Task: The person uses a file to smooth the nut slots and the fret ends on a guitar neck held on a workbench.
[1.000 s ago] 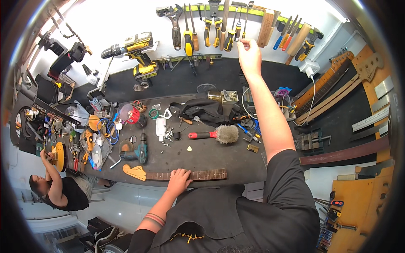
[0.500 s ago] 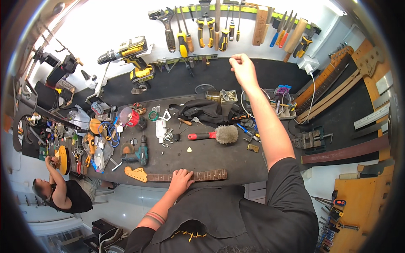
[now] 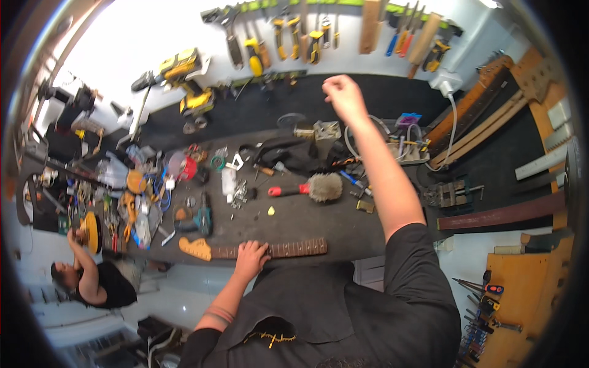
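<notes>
A guitar neck (image 3: 294, 248) with a pale wooden headstock and a dark fretboard lies along the bench's near edge, headstock to the left. My left hand (image 3: 250, 256) rests across its fretboard, fingers bent over the wood. Raised high over the back of the bench, my right hand (image 3: 345, 98) has its fingers curled together; whatever they may hold is too small to make out. Between the hands lie a duster brush (image 3: 324, 187) with a red and black handle and a yellow guitar pick (image 3: 271, 211). A teal power drill (image 3: 203, 218) sits beyond the headstock.
Wall tools, including yellow-black pliers (image 3: 286, 40), hang behind the bench. A yellow cordless drill (image 3: 189, 80) hangs at the back left. Black cloth (image 3: 285, 156) lies mid-bench, with clutter to the left. More guitar necks (image 3: 475, 116) lean at right. Another person (image 3: 101, 282) works at far left.
The view has tilted slightly, shifting the wall tools up and left in the picture. My left hand stays on the guitar neck. My right hand remains raised with its fingers curled.
</notes>
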`<state>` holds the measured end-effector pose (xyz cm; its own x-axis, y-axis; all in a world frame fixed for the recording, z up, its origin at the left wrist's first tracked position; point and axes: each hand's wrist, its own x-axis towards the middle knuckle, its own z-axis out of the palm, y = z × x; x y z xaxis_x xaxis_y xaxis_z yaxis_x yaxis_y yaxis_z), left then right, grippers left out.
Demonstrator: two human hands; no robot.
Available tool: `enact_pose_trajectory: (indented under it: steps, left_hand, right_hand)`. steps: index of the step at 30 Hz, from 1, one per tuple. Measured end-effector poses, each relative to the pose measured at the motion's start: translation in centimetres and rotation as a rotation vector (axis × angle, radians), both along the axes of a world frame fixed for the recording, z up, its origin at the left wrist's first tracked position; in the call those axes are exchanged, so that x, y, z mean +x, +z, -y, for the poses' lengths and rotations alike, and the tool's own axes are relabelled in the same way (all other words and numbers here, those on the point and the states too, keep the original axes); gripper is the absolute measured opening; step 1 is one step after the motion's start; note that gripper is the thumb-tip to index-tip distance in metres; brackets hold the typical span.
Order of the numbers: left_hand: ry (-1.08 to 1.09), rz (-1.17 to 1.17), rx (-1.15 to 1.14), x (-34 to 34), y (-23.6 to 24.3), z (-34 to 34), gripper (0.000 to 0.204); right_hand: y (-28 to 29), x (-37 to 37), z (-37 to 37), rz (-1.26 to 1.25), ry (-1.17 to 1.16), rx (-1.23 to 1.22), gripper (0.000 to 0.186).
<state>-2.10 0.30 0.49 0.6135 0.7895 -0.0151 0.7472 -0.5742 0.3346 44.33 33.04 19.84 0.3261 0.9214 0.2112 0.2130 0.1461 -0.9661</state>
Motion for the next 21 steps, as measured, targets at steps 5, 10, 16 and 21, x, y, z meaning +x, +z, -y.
enact_pose_trajectory:
  steps: [5, 10, 16, 21]
  left_hand:
    - [0.036, -0.026, 0.009, -1.5, 0.7, -0.1, 0.051]
    - [0.033, -0.038, 0.033, -2.4, 0.3, -0.3, 0.05]
    - [0.01, -0.094, 0.052, -3.5, 0.1, -0.3, 0.05]
    - [0.055, -0.083, 0.058, -2.9, 0.0, -0.2, 0.049]
  right_hand:
    - [2.1, 0.6, 0.5, 0.04, 0.017, -0.1, 0.043]
    - [2.9, 1.2, -1.1, 0.024, 0.035, -0.028, 0.078]
    - [4.6, 0.4, -2.9, 0.011, -0.032, 0.048, 0.077]
    - [4.0, -0.2, -2.9, 0.135, -0.135, 0.128, 0.057]
